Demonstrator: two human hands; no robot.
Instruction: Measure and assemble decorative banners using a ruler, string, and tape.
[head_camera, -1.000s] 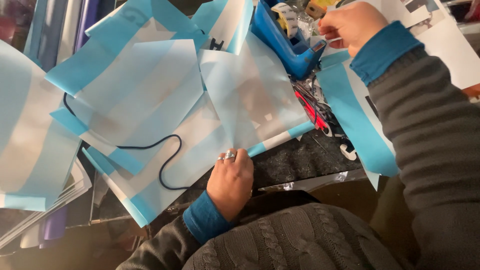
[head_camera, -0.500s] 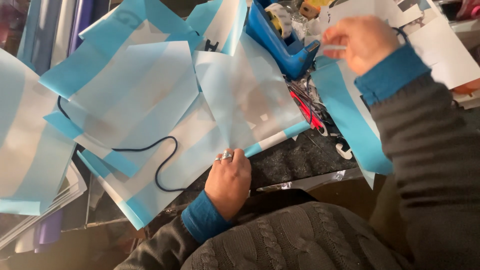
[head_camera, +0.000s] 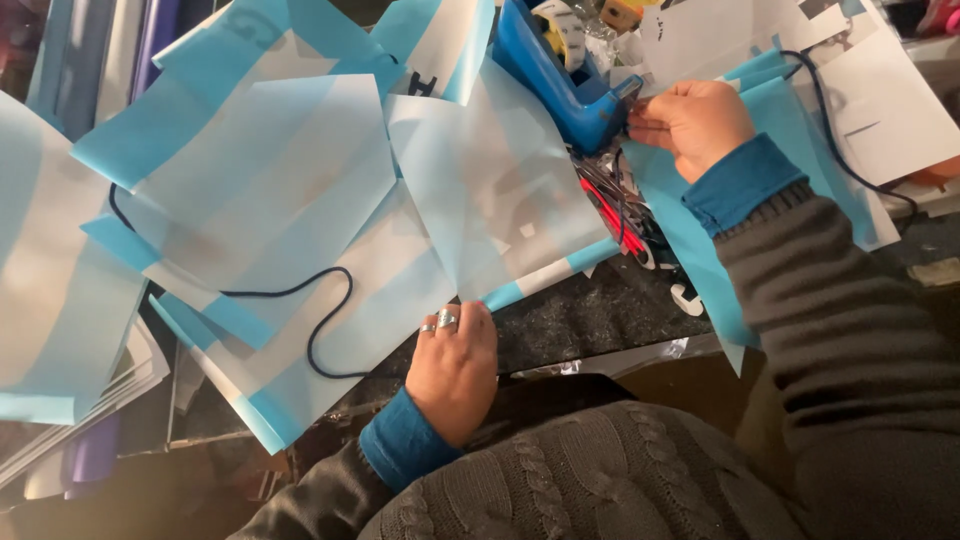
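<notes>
Since the earlier pictures the right hand (head_camera: 692, 125) has come down from the upper edge of the view and now sits against the tip of the blue plastic glue-gun-shaped tool (head_camera: 560, 85) — its fingers are curled in tight, pinching at something small there, though what they grip cannot be told. The left hand (head_camera: 452, 368) has kept its place at the near edge of the dark felt-like work surface (head_camera: 590, 320), fingers bent down flat with rings showing, pressing on the corner of a translucent white sheet with light blue borders (head_camera: 490, 190). A thin dark cord (head_camera: 320, 320) loops across the overlapping blue-and-white sheets to the left. Red-handled tools (head_camera: 610, 210) lie just beside the right wrist.
</notes>
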